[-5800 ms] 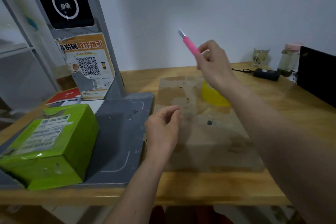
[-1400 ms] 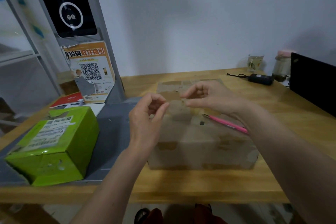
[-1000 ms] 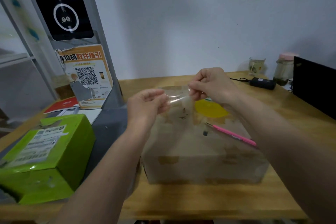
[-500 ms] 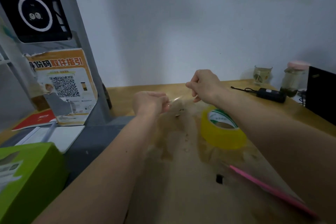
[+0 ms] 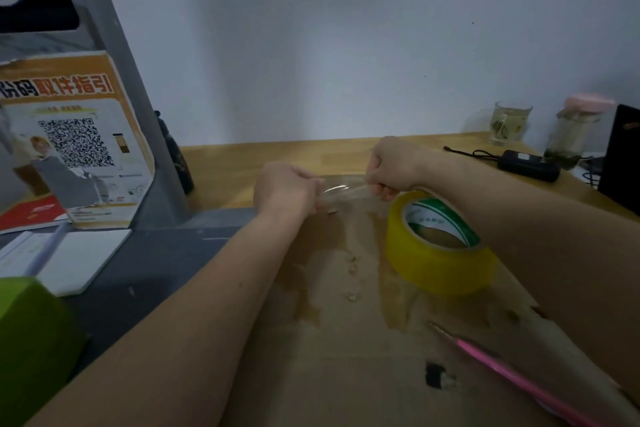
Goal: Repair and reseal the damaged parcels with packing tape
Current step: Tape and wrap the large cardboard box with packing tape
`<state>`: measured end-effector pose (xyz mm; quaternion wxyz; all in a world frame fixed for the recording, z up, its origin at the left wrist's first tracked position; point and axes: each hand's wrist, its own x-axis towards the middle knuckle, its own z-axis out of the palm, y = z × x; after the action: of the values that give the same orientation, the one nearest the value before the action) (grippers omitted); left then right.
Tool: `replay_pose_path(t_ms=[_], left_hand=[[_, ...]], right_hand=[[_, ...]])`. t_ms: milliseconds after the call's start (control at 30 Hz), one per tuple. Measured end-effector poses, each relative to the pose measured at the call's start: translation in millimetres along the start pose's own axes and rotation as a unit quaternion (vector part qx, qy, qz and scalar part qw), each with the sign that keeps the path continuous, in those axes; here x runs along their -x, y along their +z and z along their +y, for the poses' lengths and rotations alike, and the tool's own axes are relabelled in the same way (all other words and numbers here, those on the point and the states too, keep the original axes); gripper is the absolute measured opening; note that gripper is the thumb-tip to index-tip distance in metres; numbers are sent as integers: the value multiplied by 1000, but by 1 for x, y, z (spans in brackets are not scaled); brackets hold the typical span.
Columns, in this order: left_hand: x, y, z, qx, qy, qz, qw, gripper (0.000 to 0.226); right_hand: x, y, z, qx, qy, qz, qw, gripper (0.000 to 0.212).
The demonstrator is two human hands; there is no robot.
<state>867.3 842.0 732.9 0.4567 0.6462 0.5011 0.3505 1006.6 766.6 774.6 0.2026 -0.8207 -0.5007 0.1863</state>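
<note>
Both hands, left and right, pinch a clear strip over the box; slack risks it folding and self-sticking.

The cardboard box filling the lower middle of the frame is matt brown, scuffed and patchy with glossy old tape residue. The tape strip at centre is clear, shiny film. The tape roll right of centre is glossy yellow plastic. The table behind is smooth, light wood. The glass cup at upper right is transparent.
</note>
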Motion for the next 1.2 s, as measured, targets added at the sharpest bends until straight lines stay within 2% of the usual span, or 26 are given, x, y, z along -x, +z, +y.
replay_pose_path(t_ms=[67, 167, 300, 667, 933, 1033, 1133, 1200], left_hand=[[1, 5, 4, -27, 16, 13, 999, 29], [5, 7, 7, -91, 39, 46, 994, 23], [3, 7, 4, -67, 23, 11, 997, 25], [8, 10, 0, -177, 48, -8, 983, 22], [6, 10, 1, -218, 54, -25, 974, 3], [2, 10, 0, -238, 42, -28, 970, 15], [2, 9, 0, -257, 33, -23, 966, 43], [6, 3, 0, -307, 46, -5, 951, 50]], right_hand=[[-2, -2, 3, 20, 4, -5, 1000, 15], [-3, -4, 6, 48, 8, -6, 999, 26], [-4, -4, 8, 73, 1, -14, 997, 37], [-20, 9, 14, 139, -18, -4, 990, 29], [-18, 8, 11, 162, -12, -25, 986, 34], [-17, 6, 11, 136, 5, -19, 991, 34], [-16, 5, 11, 116, 18, -18, 993, 17], [-15, 3, 12, 104, 24, -21, 994, 17]])
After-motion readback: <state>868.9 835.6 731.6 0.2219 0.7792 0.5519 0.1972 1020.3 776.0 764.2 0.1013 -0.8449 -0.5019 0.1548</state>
